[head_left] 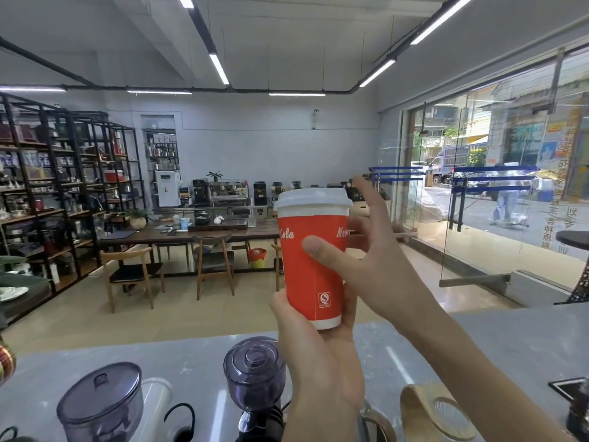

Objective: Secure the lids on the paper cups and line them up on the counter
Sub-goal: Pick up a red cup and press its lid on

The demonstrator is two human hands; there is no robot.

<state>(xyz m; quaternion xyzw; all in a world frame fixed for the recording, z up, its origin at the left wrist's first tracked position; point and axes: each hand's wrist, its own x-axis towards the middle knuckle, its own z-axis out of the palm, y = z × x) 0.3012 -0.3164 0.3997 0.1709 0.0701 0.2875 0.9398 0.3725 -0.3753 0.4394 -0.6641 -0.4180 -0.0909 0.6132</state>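
Left hand (pixel 318 352) gripping, right hand (pixel 369 250) open, fingers spread.

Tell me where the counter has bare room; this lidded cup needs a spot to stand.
The red cup is held up by the left hand and right hand. The counter looks bare on the right, between its far edge and the wooden-handled glass piece. The near left is crowded: two grinder hoppers. Behind them a bare strip runs left.

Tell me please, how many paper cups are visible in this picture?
1. The red paper cup with a white lid is held up above the counter: left hand at its base, right hand on its side. Others may be out of frame.
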